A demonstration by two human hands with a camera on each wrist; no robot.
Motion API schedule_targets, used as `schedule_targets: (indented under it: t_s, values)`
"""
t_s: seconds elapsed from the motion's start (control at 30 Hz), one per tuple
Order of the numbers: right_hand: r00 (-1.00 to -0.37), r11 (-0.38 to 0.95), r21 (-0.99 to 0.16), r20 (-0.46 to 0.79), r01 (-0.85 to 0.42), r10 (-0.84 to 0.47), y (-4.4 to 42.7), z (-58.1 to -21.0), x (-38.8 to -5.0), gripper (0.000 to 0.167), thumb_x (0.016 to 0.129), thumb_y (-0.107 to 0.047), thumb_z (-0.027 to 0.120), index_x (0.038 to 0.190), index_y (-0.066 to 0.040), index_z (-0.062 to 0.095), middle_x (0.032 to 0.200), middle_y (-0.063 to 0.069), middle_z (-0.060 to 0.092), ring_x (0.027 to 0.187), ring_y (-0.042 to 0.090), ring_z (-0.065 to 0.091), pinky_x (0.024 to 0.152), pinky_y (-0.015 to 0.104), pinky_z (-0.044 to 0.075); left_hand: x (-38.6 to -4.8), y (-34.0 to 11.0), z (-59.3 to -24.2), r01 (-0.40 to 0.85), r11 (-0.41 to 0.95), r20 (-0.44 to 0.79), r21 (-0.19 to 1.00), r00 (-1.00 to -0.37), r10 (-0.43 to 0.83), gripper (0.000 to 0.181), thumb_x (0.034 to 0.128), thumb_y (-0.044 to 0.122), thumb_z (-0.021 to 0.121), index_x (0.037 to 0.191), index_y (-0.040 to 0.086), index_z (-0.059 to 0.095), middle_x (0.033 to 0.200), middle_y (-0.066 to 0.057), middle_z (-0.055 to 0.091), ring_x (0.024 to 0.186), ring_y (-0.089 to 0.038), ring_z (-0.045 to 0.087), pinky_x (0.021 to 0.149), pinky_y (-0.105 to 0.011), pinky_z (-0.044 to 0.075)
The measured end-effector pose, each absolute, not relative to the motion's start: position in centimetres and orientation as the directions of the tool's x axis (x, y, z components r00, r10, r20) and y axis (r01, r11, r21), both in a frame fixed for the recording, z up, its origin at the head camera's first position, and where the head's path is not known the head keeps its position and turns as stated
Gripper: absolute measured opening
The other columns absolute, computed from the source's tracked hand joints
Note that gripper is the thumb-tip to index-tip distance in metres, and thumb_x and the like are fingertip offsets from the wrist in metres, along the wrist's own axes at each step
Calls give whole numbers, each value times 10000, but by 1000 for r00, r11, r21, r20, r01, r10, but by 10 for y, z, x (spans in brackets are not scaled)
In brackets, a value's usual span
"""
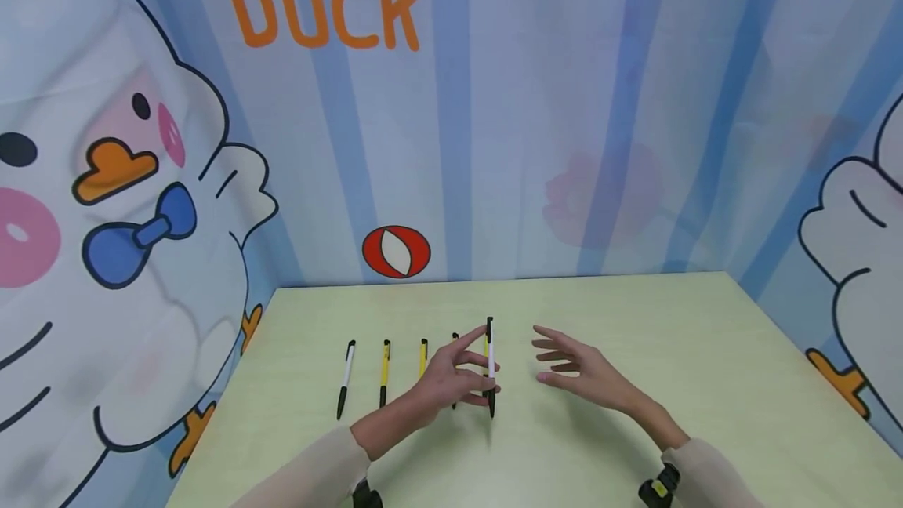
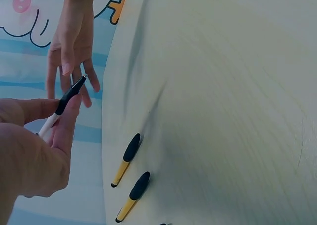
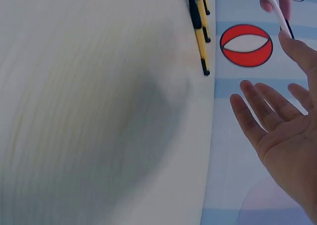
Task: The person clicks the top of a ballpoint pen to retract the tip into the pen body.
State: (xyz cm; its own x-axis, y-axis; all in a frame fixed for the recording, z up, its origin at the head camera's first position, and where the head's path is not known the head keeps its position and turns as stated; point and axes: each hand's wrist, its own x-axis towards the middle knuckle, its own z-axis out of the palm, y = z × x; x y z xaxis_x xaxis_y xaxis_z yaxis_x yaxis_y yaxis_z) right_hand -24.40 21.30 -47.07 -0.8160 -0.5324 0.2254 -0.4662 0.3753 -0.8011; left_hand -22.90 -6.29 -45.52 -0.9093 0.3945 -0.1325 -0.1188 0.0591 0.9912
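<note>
My left hand point(image 1: 446, 377) pinches a white pen point(image 1: 491, 357) with a black grip and black end between thumb and fingers, held up off the table. In the left wrist view the tip of this pen point(image 2: 73, 93) points up to the right. My right hand point(image 1: 591, 373) hovers to the right, apart from the pen, its fingers spread and holding nothing. A yellow pen point(image 3: 200, 39) with a black grip lies on the table behind the held one. Further left lie another yellow pen point(image 1: 423, 357), a yellow pen point(image 1: 385, 371) and a white pen point(image 1: 346, 377). My left hand partly hides a pen.
The pens lie in a row on the pale yellow table point(image 1: 635, 312). Behind it hangs a blue striped cloth point(image 1: 487, 139) printed with ducks and a red ball. A wrist strap point(image 1: 660, 484) shows by the right sleeve.
</note>
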Motion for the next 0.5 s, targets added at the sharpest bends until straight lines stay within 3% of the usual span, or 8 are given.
schedule_targets:
  t_s: [0.3, 0.5]
  values:
    - [-750, 293, -832, 205, -472, -629, 176, -469, -243, 1096, 879, -178, 817, 1661, -183, 50, 1551, 307, 426, 1311, 462, 574, 1024, 548, 553, -224, -57, -455, -111, 35, -115, 993, -893, 435, 809, 905, -9, 731, 1576, 304, 405, 1139, -124, 657, 885, -202, 763, 754, -428, 660]
    - [-722, 245, -853, 199, -460, -663, 164, -472, -241, 1134, 882, -164, 814, 1659, -180, -11, 1534, 345, 416, 1322, 496, 549, 1036, 570, 539, -220, -57, -458, -134, 26, -131, 991, -884, 448, 807, 913, -30, 706, 1583, 288, 391, 1148, -136, 645, 834, -161, 735, 762, -420, 661]
